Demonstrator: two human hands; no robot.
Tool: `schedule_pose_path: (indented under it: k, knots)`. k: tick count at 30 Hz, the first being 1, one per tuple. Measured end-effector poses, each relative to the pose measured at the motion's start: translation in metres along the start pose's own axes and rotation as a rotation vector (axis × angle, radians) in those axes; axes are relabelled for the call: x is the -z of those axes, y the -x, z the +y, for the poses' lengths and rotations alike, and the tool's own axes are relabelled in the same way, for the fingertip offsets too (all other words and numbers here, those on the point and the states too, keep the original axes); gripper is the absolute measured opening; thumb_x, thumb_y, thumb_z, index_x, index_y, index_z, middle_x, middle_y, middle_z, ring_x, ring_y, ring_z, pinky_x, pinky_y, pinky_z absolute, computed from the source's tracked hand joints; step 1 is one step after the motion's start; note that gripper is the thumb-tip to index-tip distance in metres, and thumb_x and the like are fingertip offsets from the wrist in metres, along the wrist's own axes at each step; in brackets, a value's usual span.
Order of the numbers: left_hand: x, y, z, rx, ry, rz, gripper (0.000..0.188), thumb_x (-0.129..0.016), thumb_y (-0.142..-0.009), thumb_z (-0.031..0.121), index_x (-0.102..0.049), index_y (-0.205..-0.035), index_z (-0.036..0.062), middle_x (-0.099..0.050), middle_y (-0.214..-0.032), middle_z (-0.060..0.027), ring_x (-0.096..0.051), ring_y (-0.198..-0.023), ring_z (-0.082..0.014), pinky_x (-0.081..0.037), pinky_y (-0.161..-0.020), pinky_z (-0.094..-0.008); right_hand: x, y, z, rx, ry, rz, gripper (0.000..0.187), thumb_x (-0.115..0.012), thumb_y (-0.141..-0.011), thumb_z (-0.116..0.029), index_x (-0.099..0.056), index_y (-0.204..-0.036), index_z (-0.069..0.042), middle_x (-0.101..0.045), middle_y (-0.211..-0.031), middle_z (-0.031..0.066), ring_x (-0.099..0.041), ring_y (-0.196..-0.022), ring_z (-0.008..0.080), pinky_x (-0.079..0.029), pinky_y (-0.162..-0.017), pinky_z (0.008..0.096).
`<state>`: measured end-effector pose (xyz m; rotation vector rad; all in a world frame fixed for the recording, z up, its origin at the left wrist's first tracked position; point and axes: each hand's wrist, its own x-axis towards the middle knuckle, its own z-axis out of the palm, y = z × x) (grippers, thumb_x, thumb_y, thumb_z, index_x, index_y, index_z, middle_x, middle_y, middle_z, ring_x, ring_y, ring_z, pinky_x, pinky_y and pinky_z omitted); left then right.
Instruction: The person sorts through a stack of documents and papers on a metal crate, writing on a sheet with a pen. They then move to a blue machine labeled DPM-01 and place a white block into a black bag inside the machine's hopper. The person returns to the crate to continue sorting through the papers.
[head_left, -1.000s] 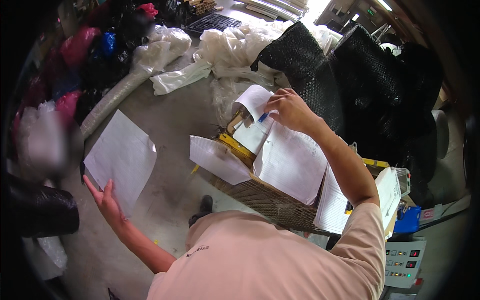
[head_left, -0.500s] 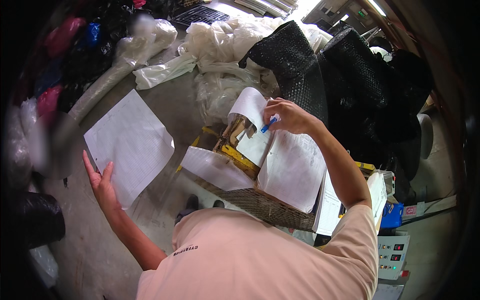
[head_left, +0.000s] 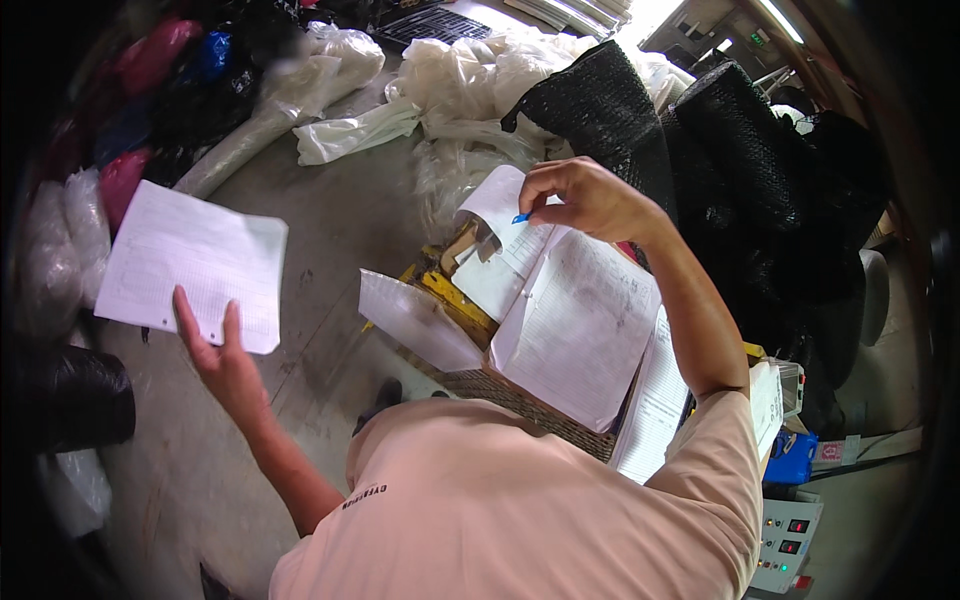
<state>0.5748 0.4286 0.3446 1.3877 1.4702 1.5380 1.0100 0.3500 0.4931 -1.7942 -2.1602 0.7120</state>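
Note:
Out to the left, my left hand (head_left: 215,340) grips the lower edge of a white printed sheet (head_left: 195,265), its fingers in front and punched holes along that edge. My right hand (head_left: 585,195) is closed in a pinch on a small blue stick-like item (head_left: 521,218), mostly hidden by the fingers. Just left of those fingertips, a white page (head_left: 497,195) curls up over the papers; whether the hand touches it is unclear. Beneath my right forearm lies a smudged printed sheet (head_left: 580,325) on a crate-like stand with a mesh side (head_left: 520,400).
A yellow-edged frame (head_left: 458,295) and a pale sheet (head_left: 415,320) stick out left of the papers. Black bubble-wrap rolls (head_left: 730,140) stand at the far right, clear plastic (head_left: 455,80) heaps behind. A control box (head_left: 790,545) and blue container (head_left: 792,458) sit at right.
My left hand has carried its sheet further left and turned it flatter. The right hand has shifted slightly up, keeping the blue item. The view has swung a little.

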Motion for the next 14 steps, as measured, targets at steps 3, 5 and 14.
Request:
schedule_pose_path:
  k: [3,5,14]
  knots:
    - [-0.035,0.025,0.038,-0.097,-0.026,-0.130,0.095,-0.080,-0.100,0.026,-0.024,-0.175,0.0129,-0.025,-0.177,-0.0226,-0.034,-0.161,-0.0354,-0.030,-0.130,-0.0477,0.011,0.018,-0.014,0.004,-0.011,-0.055,0.014,-0.082,-0.090,-0.006,-0.081,-0.103,-0.003,-0.076,-0.101,0.0091,-0.073,-0.095,0.0221,-0.057,-0.091,0.0397]
    - [-0.058,0.042,0.065,-0.166,-0.100,-0.309,0.120,-0.090,-0.088,0.036,-0.014,-0.175,0.0055,-0.018,-0.178,-0.0286,-0.017,-0.166,-0.0415,-0.019,-0.134,-0.0503,0.008,0.032,-0.014,-0.016,-0.066,-0.133,0.014,-0.082,-0.090,-0.005,-0.082,-0.104,-0.003,-0.077,-0.101,0.0084,-0.074,-0.095,0.0217,-0.058,-0.093,0.0391]
    - [-0.144,0.117,0.096,-0.531,-0.340,-0.810,0.152,-0.099,-0.066,0.057,-0.007,-0.174,0.0001,-0.006,-0.181,-0.0240,0.003,-0.165,-0.0562,-0.008,-0.124,-0.0804,-0.016,0.068,-0.019,-0.024,-0.048,-0.267,0.013,-0.081,-0.094,-0.008,-0.084,-0.107,-0.005,-0.079,-0.102,0.0081,-0.075,-0.096,0.0237,-0.057,-0.095,0.0378]
